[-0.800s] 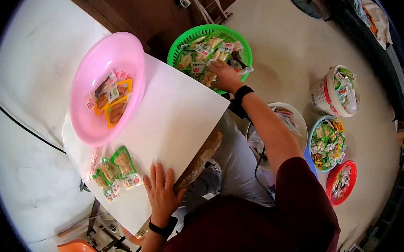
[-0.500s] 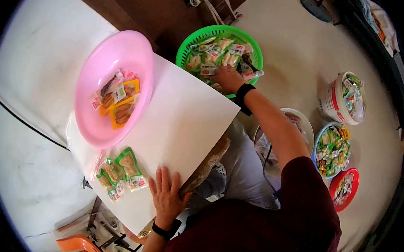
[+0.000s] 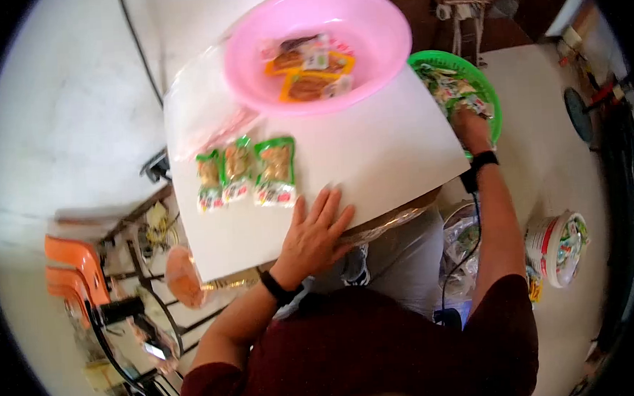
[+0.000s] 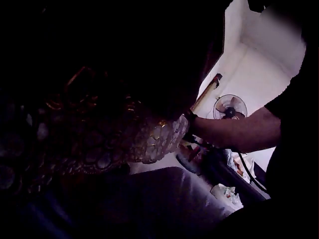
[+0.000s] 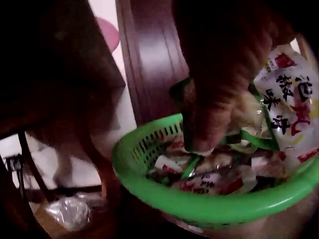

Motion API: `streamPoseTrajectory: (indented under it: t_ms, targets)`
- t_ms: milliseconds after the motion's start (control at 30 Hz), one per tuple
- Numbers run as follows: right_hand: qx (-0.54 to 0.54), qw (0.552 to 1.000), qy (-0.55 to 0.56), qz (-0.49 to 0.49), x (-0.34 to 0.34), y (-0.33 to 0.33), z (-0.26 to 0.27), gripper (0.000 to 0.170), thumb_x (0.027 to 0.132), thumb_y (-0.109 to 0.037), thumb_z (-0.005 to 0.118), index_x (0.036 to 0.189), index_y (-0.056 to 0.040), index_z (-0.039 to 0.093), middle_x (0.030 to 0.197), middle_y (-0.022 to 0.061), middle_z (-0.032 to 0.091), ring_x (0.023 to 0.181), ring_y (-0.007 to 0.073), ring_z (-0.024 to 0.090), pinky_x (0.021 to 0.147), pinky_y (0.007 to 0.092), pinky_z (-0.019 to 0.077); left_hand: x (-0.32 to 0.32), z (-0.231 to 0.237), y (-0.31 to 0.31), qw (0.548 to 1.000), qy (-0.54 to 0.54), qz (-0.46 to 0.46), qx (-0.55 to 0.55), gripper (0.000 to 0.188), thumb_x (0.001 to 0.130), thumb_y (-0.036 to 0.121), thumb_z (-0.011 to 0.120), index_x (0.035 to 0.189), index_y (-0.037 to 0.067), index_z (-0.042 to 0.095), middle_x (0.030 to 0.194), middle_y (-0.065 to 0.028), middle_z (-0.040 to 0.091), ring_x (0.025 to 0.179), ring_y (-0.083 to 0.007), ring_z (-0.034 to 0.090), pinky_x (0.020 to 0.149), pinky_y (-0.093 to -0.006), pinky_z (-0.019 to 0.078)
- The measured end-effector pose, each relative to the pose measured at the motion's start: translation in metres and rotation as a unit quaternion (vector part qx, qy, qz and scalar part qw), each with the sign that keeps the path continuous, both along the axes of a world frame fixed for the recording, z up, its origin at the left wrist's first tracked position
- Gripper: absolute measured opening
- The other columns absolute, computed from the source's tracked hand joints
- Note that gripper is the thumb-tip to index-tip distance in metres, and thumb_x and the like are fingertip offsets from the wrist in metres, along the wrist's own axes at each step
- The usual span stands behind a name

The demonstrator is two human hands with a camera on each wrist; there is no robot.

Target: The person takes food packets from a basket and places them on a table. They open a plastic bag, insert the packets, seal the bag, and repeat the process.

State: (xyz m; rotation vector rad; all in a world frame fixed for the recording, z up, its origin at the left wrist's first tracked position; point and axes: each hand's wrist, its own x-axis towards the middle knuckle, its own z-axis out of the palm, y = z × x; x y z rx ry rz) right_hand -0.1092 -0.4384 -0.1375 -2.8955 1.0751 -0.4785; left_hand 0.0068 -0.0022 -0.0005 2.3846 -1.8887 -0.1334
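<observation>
White-topped table (image 3: 371, 145) fills the middle of my head view, pale wall to one side, orange chairs (image 3: 76, 261) off at lower left, fan (image 4: 229, 106) in the left wrist view. Left hand (image 3: 315, 230) lies on the tabletop by the near edge, fingers straight and released. Nearest to it: three green-edged packets (image 3: 274, 168) lying in a row, just beyond the fingertips. Past those sits the pink basin (image 3: 384, 33), a few packets in it, two with yellow edging. Right hand (image 3: 472, 129) is down at the green basket (image 3: 495, 110), beside and below the table corner. Right wrist view gives me the grip: thumb pressed on a printed packet (image 5: 286, 104), pinching it; I can't make out the other fingers. That packet has green edging plus dark and red characters, tilted over the mixed packets heaped in the basket. White bucket (image 3: 542, 251) of more packets stands on the floor, well apart. Left wrist view is mostly too dark to read.
</observation>
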Motion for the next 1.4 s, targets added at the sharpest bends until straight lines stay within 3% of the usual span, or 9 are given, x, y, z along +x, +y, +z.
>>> streamPoseTrajectory:
  t_ms: [133, 233, 333, 400, 600, 700, 800, 1200, 1400]
  targets:
    - [0.178, 0.974, -0.104, -0.092, -0.045, -0.020, 0.045, 0.031, 0.093, -0.026, 0.056, 0.111, -0.0010, 0.053, 0.093, 0.0131, 0.062, 0.087, 0.0254, 0.062, 0.073, 0.0339, 0.0480, 0.004, 0.002, 0.006, 0.999, 0.009, -0.008, -0.031, 0.069, 0.073, 0.039, 0.072, 0.133, 0.013, 0.046, 0.146, -0.0184, 0.034, 0.136, -0.0319, 0.031, 0.103, -0.0564, 0.0307]
    - [0.358, 0.877, -0.317, -0.046, -0.063, 0.012, 0.095, 0.036, 0.096, -0.027, 0.053, 0.120, 0.0005, 0.051, 0.099, 0.0081, 0.061, 0.090, 0.0188, 0.060, 0.076, 0.0312, 0.0486, 0.005, -0.004, 0.011, 0.999, -0.004, -0.011, -0.030, 0.074, 0.072, 0.043, 0.072, 0.134, 0.014, 0.045, 0.148, -0.0185, 0.030, 0.139, -0.0319, 0.027, 0.107, -0.0564, 0.0279]
    - [0.518, 0.784, -0.334, 0.067, -0.042, 0.097, 0.150, 0.037, 0.095, -0.027, 0.056, 0.120, 0.0001, 0.051, 0.110, 0.0065, 0.060, 0.097, 0.0141, 0.058, 0.083, 0.0317, 0.0493, 0.005, -0.006, 0.015, 0.998, -0.009, -0.013, -0.056, 0.070, 0.076, 0.042, 0.070, 0.135, 0.013, 0.045, 0.148, -0.0186, 0.031, 0.138, -0.0320, 0.028, 0.106, -0.0564, 0.0282]
    - [0.504, 0.822, -0.245, 0.101, -0.017, 0.158, 0.169, 0.038, 0.095, -0.026, 0.056, 0.122, 0.0001, 0.050, 0.110, 0.0069, 0.060, 0.097, 0.0139, 0.058, 0.086, 0.0304, 0.0481, 0.007, -0.012, 0.018, 0.997, -0.018, -0.013, -0.080, 0.068, 0.076, 0.041, 0.069, 0.134, 0.013, 0.046, 0.146, -0.0179, 0.034, 0.137, -0.0317, 0.030, 0.106, -0.0559, 0.0288]
    - [0.676, 0.678, -0.223, 0.184, 0.071, 0.237, 0.120, 0.044, 0.089, -0.011, 0.059, 0.128, 0.0018, 0.043, 0.114, 0.0088, 0.058, 0.101, 0.0149, 0.059, 0.087, 0.0308, 0.0489, 0.006, -0.020, 0.036, 0.980, 0.043, -0.089, -0.172, 0.048, 0.072, 0.029, 0.071, 0.115, 0.010, 0.059, 0.126, -0.0122, 0.052, 0.123, -0.0294, 0.045, 0.102, -0.0477, 0.0374]
    - [0.506, 0.834, -0.181, 0.125, 0.113, 0.246, 0.066, 0.051, 0.084, -0.011, 0.062, 0.129, 0.0033, 0.042, 0.116, 0.0143, 0.058, 0.104, 0.0222, 0.059, 0.090, 0.0343, 0.0480, 0.000, -0.020, 0.068, 0.963, 0.101, -0.122, -0.216, 0.043, 0.071, 0.023, 0.071, 0.110, 0.008, 0.062, 0.124, -0.0128, 0.053, 0.119, -0.0295, 0.049, 0.098, -0.0458, 0.0410]
    - [0.251, 0.947, -0.097, 0.175, 0.106, 0.279, 0.122, 0.066, 0.076, -0.025, 0.068, 0.131, 0.0001, 0.041, 0.110, 0.0227, 0.057, 0.102, 0.0351, 0.057, 0.090, 0.0415, 0.0458, 0.009, 0.000, 0.092, 0.959, 0.073, -0.111, -0.252, 0.036, 0.070, 0.017, 0.071, 0.104, 0.007, 0.063, 0.117, -0.0129, 0.058, 0.110, -0.0299, 0.055, 0.092, -0.0426, 0.0456]
    - [0.083, 0.963, 0.067, 0.247, 0.094, 0.323, 0.164, 0.087, 0.064, -0.035, 0.079, 0.134, 0.0011, 0.042, 0.128, 0.0219, 0.048, 0.120, 0.0363, 0.046, 0.099, 0.0412, 0.0402, 0.025, -0.008, 0.105, 0.981, 0.064, 0.001, -0.182, 0.055, 0.073, 0.022, 0.073, 0.123, 0.007, 0.054, 0.131, -0.0159, 0.048, 0.123, -0.0334, 0.045, 0.101, -0.0488, 0.0380]
    - [0.077, 0.972, 0.055, 0.216, 0.101, 0.306, 0.142, 0.071, 0.073, -0.027, 0.073, 0.131, 0.0005, 0.043, 0.122, 0.0235, 0.054, 0.109, 0.0400, 0.055, 0.091, 0.0441, 0.0452, 0.020, -0.017, 0.100, 0.990, 0.049, 0.007, -0.129, 0.061, 0.075, 0.028, 0.072, 0.129, 0.009, 0.050, 0.137, -0.0143, 0.044, 0.131, -0.0309, 0.037, 0.108, -0.0489, 0.0292]
